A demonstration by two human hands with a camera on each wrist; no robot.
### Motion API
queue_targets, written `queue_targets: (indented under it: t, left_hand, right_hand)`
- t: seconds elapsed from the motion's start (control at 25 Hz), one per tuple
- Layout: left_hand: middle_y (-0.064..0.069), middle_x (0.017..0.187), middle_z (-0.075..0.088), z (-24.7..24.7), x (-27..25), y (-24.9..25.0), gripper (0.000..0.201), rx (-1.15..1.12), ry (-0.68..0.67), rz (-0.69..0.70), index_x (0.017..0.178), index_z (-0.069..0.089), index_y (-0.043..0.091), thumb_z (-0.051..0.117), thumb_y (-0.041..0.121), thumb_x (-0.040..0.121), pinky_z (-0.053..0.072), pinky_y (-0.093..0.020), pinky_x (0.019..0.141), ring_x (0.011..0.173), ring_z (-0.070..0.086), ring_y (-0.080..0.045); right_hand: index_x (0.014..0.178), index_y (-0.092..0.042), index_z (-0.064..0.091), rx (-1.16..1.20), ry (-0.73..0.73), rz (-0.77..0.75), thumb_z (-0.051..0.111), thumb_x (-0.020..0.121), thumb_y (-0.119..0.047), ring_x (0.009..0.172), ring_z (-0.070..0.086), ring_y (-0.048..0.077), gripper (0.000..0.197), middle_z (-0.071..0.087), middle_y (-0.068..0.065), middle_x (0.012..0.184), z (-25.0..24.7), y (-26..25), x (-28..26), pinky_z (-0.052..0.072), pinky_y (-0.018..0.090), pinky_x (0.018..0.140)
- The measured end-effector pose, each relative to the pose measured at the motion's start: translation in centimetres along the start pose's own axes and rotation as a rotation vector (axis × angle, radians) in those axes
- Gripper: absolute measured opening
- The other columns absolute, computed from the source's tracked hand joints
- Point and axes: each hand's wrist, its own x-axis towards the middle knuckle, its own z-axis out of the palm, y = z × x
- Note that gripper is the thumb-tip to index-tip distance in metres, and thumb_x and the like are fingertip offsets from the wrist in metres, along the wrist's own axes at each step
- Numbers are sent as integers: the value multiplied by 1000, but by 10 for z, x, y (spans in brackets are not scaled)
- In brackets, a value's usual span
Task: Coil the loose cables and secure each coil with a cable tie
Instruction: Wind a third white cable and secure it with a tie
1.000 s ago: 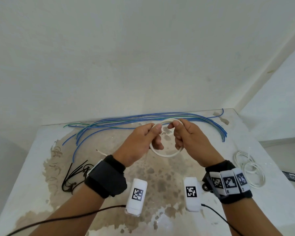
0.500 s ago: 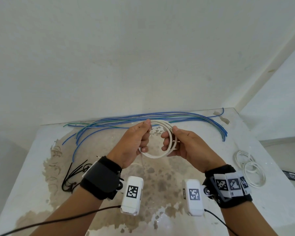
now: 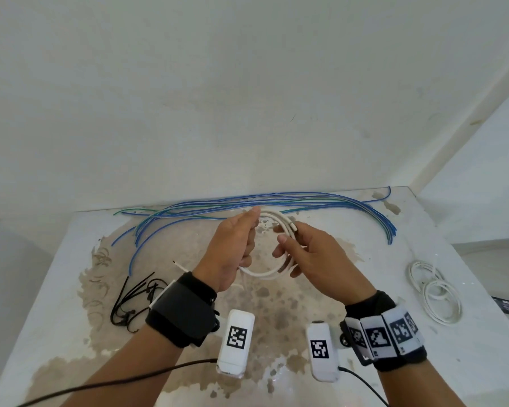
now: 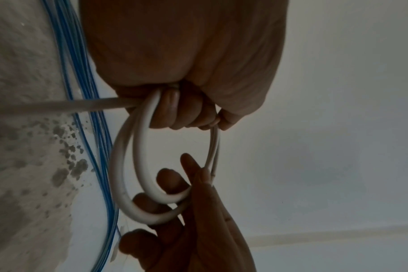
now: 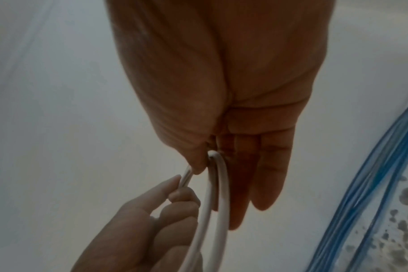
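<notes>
A white cable coil point(image 3: 263, 274) hangs in the air above the table between both hands. My left hand point(image 3: 244, 230) grips its left side and top, the fingers curled round the strands point(image 4: 168, 110). My right hand point(image 3: 291, 245) pinches the right side, thumb on the inside, the fingers lying straight behind the strands point(image 5: 268, 174). The coil's loose tail point(image 3: 178, 264) sticks out past my left wrist. Loose blue cables point(image 3: 276, 201) lie along the table's far edge. A bunch of black cable ties point(image 3: 130, 298) lies at the left.
Two finished white coils point(image 3: 435, 292) lie on the white, stained table point(image 3: 56, 289) at the right. A wall rises just behind the far edge. A small black device point(image 3: 507, 305) sits on the floor off the right side.
The coil has turned from facing me to more edge-on and looks wider. My left fingers have moved up to its top, and my right thumb has slid down its right side.
</notes>
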Motion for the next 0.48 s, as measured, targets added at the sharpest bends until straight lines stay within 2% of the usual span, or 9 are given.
queue_targets:
  t: [0.16, 0.32, 0.48]
  left_hand:
    - [10, 56, 21, 1, -2, -4, 36, 14, -10, 4, 73, 42, 24, 48, 42, 103, 20, -22, 42, 46, 16, -8]
    - [9, 61, 20, -3, 0, -7, 38, 2, -30, -69, 75, 45, 24, 44, 50, 103, 15, -26, 47, 48, 14, -9]
    - [8, 61, 20, -7, 3, -6, 38, -35, -16, -97, 79, 48, 21, 40, 46, 105, 16, -25, 46, 47, 14, -9]
  right_hand:
    - [115, -22, 63, 90, -33, 75, 50, 106, -29, 73, 74, 18, 16, 77, 0, 89, 0, -1, 2, 63, 41, 68]
    - [133, -35, 54, 221, 42, 61, 54, 105, -28, 73, 76, 25, 29, 75, 4, 94, 5, 0, 1, 60, 36, 58]
    - [127, -36, 67, 234, 164, 65, 53, 103, -40, 73, 77, 21, 28, 76, -1, 95, 11, -1, 1, 61, 36, 57]
